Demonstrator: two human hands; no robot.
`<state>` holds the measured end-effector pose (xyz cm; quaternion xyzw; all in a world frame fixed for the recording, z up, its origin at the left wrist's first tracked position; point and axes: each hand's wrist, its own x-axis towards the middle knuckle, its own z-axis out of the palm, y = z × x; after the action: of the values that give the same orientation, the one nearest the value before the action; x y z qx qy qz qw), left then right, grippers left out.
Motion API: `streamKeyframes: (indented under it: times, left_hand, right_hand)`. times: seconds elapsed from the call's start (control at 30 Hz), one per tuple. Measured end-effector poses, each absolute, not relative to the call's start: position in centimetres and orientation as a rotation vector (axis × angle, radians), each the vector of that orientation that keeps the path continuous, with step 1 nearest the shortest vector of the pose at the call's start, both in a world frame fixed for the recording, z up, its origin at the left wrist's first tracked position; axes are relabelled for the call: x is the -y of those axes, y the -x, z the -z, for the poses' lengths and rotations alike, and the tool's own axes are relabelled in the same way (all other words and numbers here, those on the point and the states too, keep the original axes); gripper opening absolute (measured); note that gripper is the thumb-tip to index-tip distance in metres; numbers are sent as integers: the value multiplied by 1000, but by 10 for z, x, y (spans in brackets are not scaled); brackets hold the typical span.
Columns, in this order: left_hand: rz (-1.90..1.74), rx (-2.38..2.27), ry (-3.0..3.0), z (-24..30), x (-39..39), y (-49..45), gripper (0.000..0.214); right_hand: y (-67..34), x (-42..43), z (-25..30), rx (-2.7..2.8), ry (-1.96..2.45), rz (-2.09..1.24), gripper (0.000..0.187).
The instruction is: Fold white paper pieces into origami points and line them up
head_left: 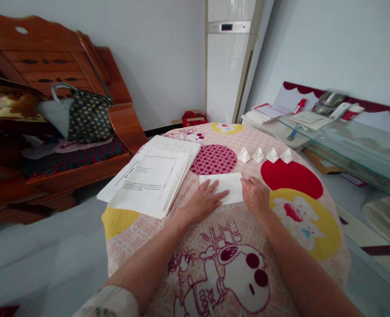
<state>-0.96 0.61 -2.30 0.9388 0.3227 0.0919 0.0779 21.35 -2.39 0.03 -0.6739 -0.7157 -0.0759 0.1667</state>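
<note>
the left hand [207, 199] lay flat on a sheet [230, 184], right hand [257, 196] pinching its edge; a paper stack [150, 174] sat left, four folded shapes [272, 155] beyond.

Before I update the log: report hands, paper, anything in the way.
Left hand spread on white paper. Right hand at its right edge. Only hands cover it; paper stack at left, four folded pieces beyond.

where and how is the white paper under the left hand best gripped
Likely by the right edge of the white paper, with a pinching grip from the right: it lies flat, the left hand is spread over its left part, and the right hand is curled at that edge.
</note>
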Motion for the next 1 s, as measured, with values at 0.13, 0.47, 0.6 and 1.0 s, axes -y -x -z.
streamKeyframes:
  times: [0.13,0.47,0.6,1.0]
  left_hand:
    - [-224,-1010,-2812,24,-6,9,47]
    - [-151,-1081,-2789,12,-3,6,44]
    - [-155,-1072,-2809,10,-2,6,40]
    - [-90,-1066,-2780,6,-2,7,50]
  right_hand:
    - [-193,28,5,2091,1608,-18,25]
    - [-184,29,-1,1944,1858,-570,13]
    - [-181,30,-4,1979,1895,-553,12]
    - [-228,32,-30,2004,2153,-524,9]
